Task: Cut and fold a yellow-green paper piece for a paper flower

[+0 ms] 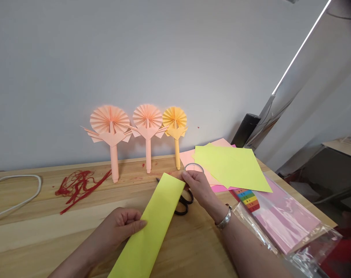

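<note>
A long yellow-green strip of paper (pixel 156 226) slants across the front of the wooden table, its lower end cut off by the picture's edge. My left hand (pixel 123 224) pinches its left side between thumb and fingers. At the strip's upper right corner, my right hand (pixel 199 188) grips the paper; a silver bracelet (pixel 225 218) circles that wrist. Scissors with black handles (pixel 181 208) lie partly covered by the strip, one blade tip showing on its left. A roll of clear tape or similar ring (pixel 194 165) is just behind my right hand.
Three folded-paper fan flowers (pixel 113 154), two peach and one orange, lean against the wall. Red string (pixel 77 189) lies tangled at left, beside a white cable (pixel 38 189). Coloured sheets (pixel 230 164) and a plastic-wrapped paper pack (pixel 285 216) are at right, near the table's edge.
</note>
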`<state>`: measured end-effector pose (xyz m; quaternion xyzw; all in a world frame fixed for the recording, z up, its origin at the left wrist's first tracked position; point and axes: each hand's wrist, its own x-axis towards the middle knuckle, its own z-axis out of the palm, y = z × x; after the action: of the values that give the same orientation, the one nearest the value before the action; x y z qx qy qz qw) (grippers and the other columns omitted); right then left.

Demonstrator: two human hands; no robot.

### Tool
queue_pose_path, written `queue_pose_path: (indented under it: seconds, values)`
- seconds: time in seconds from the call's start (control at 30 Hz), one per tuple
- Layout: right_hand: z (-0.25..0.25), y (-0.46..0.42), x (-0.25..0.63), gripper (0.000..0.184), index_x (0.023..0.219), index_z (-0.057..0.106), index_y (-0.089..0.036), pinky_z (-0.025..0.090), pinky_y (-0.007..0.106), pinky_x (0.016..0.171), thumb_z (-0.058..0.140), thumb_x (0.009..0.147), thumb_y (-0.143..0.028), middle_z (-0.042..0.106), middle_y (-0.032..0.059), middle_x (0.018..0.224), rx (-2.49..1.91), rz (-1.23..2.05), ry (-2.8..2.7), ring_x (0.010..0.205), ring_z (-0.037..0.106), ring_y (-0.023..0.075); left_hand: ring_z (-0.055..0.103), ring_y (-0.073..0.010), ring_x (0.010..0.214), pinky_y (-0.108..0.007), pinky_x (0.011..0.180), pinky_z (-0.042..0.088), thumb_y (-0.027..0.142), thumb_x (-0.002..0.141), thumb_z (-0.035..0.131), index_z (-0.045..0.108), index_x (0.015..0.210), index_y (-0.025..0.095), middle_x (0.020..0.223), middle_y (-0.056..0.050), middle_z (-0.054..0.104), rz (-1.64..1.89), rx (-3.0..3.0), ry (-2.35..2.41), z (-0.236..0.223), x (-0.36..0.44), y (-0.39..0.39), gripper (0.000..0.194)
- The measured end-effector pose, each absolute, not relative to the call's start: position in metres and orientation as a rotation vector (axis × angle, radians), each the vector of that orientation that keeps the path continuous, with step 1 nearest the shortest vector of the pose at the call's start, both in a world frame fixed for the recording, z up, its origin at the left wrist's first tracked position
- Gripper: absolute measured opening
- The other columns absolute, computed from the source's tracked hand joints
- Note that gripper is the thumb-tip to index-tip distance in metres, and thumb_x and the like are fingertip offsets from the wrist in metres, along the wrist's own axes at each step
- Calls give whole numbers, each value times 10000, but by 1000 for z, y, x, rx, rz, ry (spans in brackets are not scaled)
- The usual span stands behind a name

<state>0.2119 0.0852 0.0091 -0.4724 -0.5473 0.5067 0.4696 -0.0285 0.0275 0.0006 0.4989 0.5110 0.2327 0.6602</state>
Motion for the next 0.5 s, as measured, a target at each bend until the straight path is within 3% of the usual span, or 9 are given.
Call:
queue_pose_path:
  seconds: [0.13, 0.27, 0.37, 0.5]
  values:
    - [11, 82, 208, 414, 881, 634, -126, 394, 217, 552, 550, 794, -522, 666, 63, 757, -1036, 1457, -1239, 657, 635, 147, 533, -124, 525, -224, 516, 375, 439, 705, 673, 640, 613, 160, 576, 10, 644, 646, 1129, 1184, 1, -27, 29, 296]
    - [11, 71, 194, 478, 1098, 609, -163, 427, 224, 577, 704, 702, -414, 691, 60, 831, -940, 1694, -1306, 700, 640, 154, 554, -144, 588, -228, 555, 413, 467, 711, 654, 684, 698, 173, 639, 2, 668, 750, 1185, 1237, 1, -24, 29, 296]
    - [6, 63, 181, 415, 1004, 659, -161, 468, 266, 704, 752, 651, -357, 690, 58, 913, -728, 1806, -1276, 812, 634, 174, 556, -159, 610, -231, 562, 429, 506, 703, 640, 684, 700, 182, 660, -1, 671, 793, 1222, 1279, 0, -20, 26, 326]
    - [-1, 59, 171, 309, 811, 707, -146, 472, 275, 670, 788, 589, -345, 696, 52, 814, -850, 1802, -1256, 714, 622, 167, 523, -153, 593, -227, 550, 418, 537, 718, 600, 659, 664, 188, 637, 8, 639, 812, 1323, 1306, -5, -15, 22, 358]
